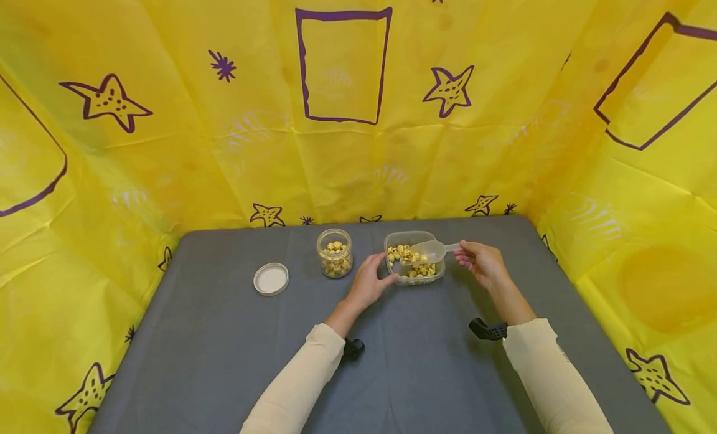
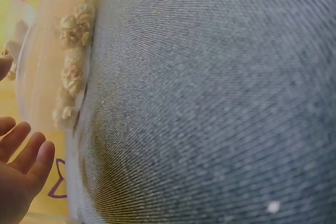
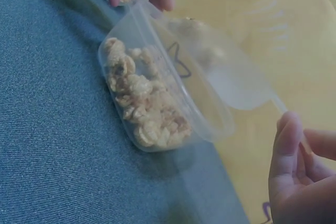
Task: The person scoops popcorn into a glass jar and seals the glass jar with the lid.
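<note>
Caramel-coated popcorn [image 1: 422,271] lies in a clear plastic container [image 1: 406,237] near the back of the table. My right hand [image 1: 483,264] pinches the handle of a translucent scoop [image 1: 430,252] between thumb and fingers. The scoop's bowl hangs over the container, tilted, with popcorn at its front end in the right wrist view. At the container's left side is my left hand [image 1: 366,286], thumb toward the near corner and fingers by the rim. Its fingers look fairly straight and spread in the left wrist view.
A clear jar [image 1: 324,266] partly filled with popcorn stands left of the container. Farther left a round lid [image 1: 271,279] lies on the grey-covered table [image 1: 224,353]. Yellow patterned cloth [image 1: 257,172] hangs behind the table and along both sides.
</note>
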A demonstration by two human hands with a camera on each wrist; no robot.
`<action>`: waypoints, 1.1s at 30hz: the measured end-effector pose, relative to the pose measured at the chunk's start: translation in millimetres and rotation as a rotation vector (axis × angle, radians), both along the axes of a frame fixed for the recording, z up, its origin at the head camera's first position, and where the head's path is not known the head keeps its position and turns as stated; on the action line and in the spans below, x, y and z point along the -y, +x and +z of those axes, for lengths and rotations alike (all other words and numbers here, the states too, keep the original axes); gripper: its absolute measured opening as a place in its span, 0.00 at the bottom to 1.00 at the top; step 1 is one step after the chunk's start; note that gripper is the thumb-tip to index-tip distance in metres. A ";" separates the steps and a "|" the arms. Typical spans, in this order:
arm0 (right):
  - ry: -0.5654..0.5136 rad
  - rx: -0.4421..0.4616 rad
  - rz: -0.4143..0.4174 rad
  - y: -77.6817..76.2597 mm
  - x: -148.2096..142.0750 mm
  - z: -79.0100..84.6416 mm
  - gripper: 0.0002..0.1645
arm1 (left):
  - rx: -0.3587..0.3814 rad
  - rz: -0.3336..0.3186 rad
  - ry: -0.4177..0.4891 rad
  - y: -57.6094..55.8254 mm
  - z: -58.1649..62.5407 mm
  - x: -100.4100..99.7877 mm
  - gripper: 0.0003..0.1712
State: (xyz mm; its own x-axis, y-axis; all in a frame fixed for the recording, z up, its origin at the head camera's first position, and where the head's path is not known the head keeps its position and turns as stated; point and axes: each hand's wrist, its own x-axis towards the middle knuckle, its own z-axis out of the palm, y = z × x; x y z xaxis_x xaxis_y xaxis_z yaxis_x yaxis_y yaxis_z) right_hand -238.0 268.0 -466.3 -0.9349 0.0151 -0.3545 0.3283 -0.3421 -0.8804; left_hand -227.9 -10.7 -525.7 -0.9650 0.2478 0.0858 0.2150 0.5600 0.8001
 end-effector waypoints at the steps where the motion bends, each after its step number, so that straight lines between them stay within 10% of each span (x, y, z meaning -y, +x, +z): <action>1: 0.002 0.004 -0.004 -0.1 0.0 0.5 0.17 | 0.006 0.001 -0.003 0.1 0.8 0.1 0.37; 33: -0.027 -0.063 -0.036 -7.1 14.1 18.5 0.17 | -0.048 -0.011 -0.008 4.5 27.4 10.4 0.39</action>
